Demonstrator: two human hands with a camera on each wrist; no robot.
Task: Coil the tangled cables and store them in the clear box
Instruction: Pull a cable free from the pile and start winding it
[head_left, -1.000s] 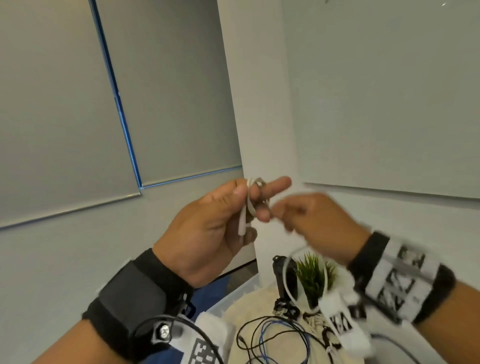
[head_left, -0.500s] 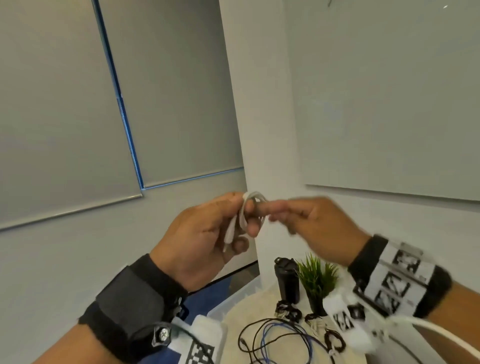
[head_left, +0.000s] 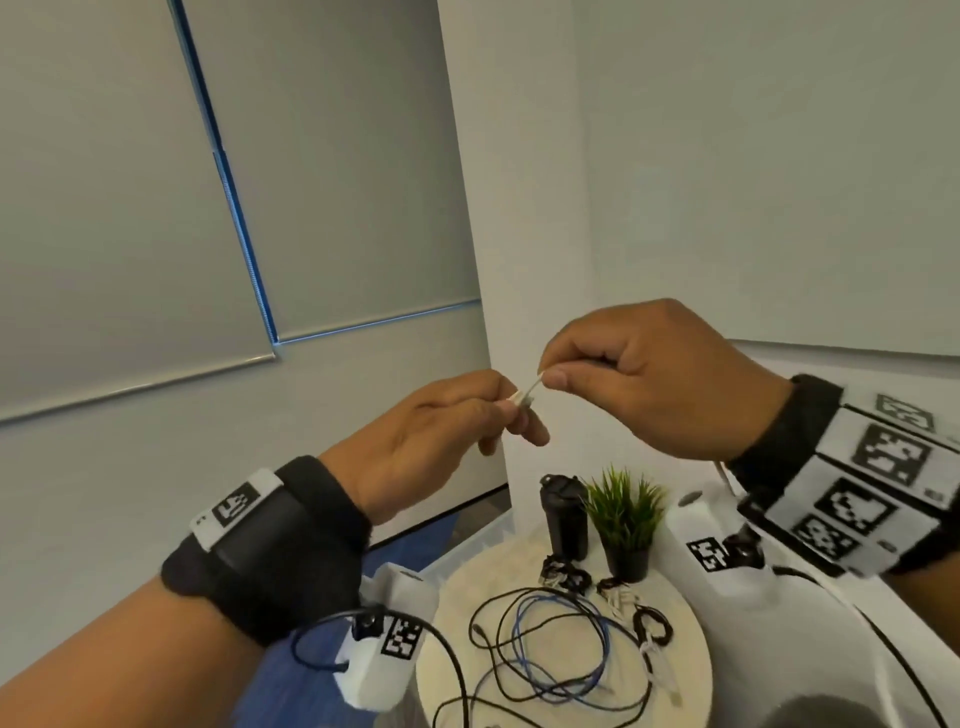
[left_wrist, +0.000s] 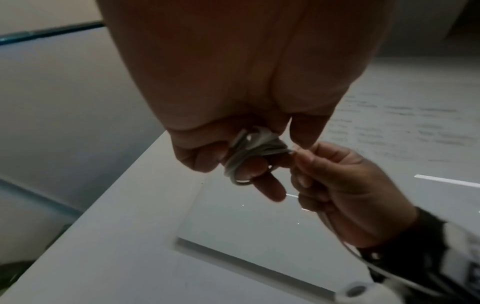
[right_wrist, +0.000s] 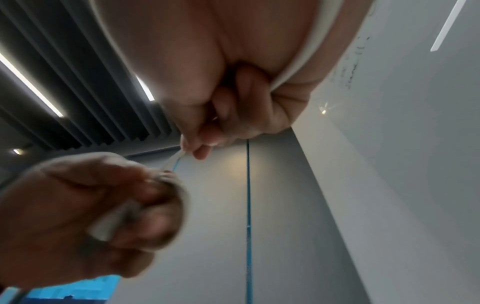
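Both hands are raised in front of the wall, above the table. My left hand (head_left: 498, 410) grips a small bundle of white cable (left_wrist: 249, 152) wound round its fingers. My right hand (head_left: 553, 374) pinches the free strand of the white cable (head_left: 527, 392) between thumb and forefinger, just right of the left fingertips; the strand runs on along the right palm (right_wrist: 298, 67) to the wrist. Below, a tangle of black and blue cables (head_left: 550, 644) lies on the round white table (head_left: 452, 597). Part of a clear box (head_left: 480, 540) shows at the table's far left edge.
A black bottle (head_left: 563, 514) and a small potted green plant (head_left: 626, 519) stand at the back of the table. Several small coiled cables (head_left: 566, 574) lie in front of them. Blue floor (head_left: 311, 670) lies left of the table. Walls and window blinds rise behind.
My left hand has dropped and turned so its back faces up, fingers closed round the coil. My right hand has risen and drawn the strand out to the right.
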